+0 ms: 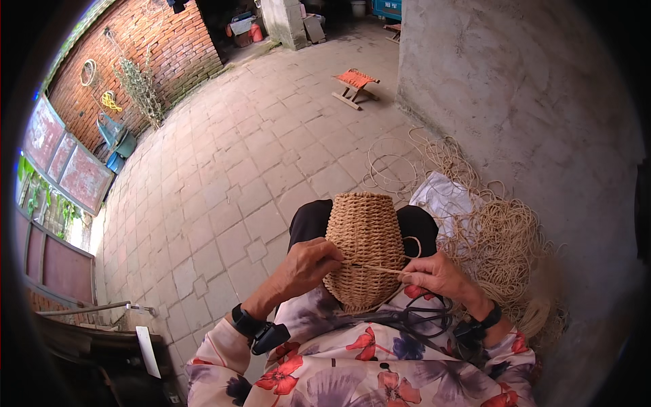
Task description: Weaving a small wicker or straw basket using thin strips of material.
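Note:
A woven basket (366,234) of tan twisted cord lies across my lap between my knees. Against its left side is my left hand (312,263), fingers curled together at the weave. A short dark line shows by those fingertips; whether it is a tool or a gap cannot be made out. My right hand (432,277) pinches a strand of cord (380,269) drawn across the basket's surface, and a loose loop of it curls up on the right. Black-handled scissors (420,317) rest on my lap below the basket.
Tangled cord (502,251) is heaped on the floor at my right, beside a white cloth (444,197) and a grey wall (515,81). A folding stool (356,85) with an orange seat stands farther off on the paving. At the left are metal gates (71,163) and a brick wall (156,41).

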Tool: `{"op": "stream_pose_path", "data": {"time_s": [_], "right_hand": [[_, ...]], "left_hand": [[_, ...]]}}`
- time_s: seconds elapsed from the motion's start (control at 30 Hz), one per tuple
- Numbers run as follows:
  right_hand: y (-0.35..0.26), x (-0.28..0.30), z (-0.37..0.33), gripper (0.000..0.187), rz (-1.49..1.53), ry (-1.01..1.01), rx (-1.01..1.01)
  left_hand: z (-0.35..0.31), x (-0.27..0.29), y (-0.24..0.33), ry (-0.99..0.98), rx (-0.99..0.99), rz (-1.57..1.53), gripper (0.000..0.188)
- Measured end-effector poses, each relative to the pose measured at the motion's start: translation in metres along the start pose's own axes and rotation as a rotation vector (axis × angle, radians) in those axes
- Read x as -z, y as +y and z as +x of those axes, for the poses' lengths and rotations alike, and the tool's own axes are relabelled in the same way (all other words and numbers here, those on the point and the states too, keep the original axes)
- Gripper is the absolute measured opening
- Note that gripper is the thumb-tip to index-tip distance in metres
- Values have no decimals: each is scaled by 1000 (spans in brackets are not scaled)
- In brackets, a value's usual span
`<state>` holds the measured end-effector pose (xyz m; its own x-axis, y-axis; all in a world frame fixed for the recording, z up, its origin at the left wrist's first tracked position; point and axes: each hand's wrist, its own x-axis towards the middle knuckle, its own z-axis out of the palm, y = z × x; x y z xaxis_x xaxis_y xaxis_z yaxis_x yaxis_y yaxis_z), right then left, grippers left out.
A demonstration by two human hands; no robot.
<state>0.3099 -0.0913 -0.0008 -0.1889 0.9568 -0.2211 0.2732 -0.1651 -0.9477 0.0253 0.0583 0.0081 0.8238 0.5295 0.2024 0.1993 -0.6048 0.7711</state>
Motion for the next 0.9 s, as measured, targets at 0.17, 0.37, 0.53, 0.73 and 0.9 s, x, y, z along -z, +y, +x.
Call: {"op": "stream_pose_path", "data": {"time_s": [0.17, 0.37, 0.53, 0.73, 0.9], "right_hand": [[-6, 6, -11, 23, -116, -64, 35], [14, 6, -13, 20, -38, -16, 32], [26, 13, -10, 16, -49, 39, 96], [21, 13, -13, 22, -188, -1, 97], [-36, 2, -9, 34, -484, 52, -53]], "left_hand": [[-3, -5, 0, 31, -58, 79, 5], [-6, -7, -1, 47, -63, 97, 4], [-11, -8, -8, 63, -39, 40, 3], [-7, -3, -1, -19, -9, 35, 8], [14, 4, 21, 62, 49, 80, 27]]}}
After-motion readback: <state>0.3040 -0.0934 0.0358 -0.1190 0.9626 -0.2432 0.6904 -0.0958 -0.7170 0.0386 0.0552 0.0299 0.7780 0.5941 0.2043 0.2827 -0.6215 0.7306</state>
